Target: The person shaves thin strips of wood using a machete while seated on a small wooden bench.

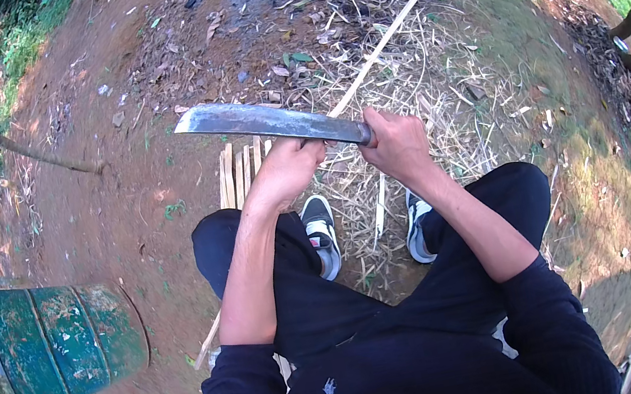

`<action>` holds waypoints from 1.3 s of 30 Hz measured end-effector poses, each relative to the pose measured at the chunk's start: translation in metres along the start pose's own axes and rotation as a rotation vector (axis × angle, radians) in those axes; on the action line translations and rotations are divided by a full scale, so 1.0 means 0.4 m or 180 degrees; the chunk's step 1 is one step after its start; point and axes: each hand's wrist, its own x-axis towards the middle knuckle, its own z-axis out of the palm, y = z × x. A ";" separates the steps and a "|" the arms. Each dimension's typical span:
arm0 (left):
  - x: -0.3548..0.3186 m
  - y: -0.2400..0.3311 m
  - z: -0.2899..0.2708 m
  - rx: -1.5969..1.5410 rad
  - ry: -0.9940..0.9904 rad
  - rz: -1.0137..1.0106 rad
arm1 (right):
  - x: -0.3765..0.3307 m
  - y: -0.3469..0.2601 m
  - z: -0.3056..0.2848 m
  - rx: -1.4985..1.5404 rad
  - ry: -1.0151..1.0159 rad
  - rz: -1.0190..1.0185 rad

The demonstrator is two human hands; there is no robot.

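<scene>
- right hand (399,142) grips the machete (268,121) handle at frame center.
- left hand (287,170) closed around a bamboo strip (386,38), under the blade.
- green drum (62,339) lies at lower left.

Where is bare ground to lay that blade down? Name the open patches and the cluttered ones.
Bare dirt lies left of the split slats, between the left hand and the green drum. Another open patch lies right of the right hand, past the knee. Crowded: the shavings ahead around the long strip and between the shoes.
</scene>
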 end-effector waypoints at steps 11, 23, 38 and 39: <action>0.007 0.015 0.009 -0.0058 0.0113 0.0674 | 0.013 0.054 0.002 -0.0380 0.0151 0.0040; -0.018 0.035 0.023 -0.0208 -0.0182 0.0138 | 0.029 0.007 -0.007 -0.0473 0.0366 -0.0311; -0.002 0.013 0.009 -0.0257 -0.0301 0.0223 | 0.024 0.058 -0.035 -0.0455 -0.0113 0.0214; -0.008 0.012 0.001 -0.0234 -0.0305 0.0190 | 0.026 0.044 -0.037 -0.0763 0.0171 -0.0313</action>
